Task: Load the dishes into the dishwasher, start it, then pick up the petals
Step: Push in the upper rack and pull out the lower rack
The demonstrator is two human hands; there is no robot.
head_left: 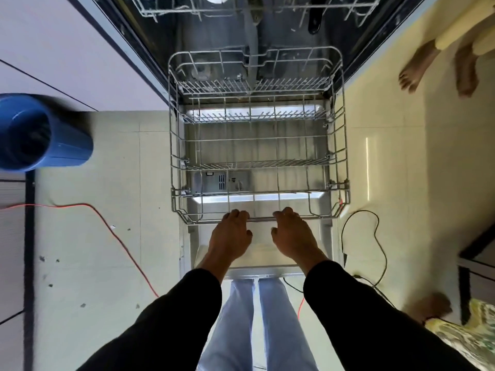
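Both hands are on the lower rack (345,145)'s front rail: left hand (231,234) & right hand (293,234) have fingers curled over the wire, side by side near the middle. Rack sits out over the dropped dishwasher door (263,253); I'd say it's being set for loading, so pull evenly w/ both sides to stop the rollers skewing, & halt short of the door's edge. Rack's empty, no dishes in sight. Upper rack (174,8) holds sth dark, can't tell what. Blue bucket (69,145) at left: contents unclear
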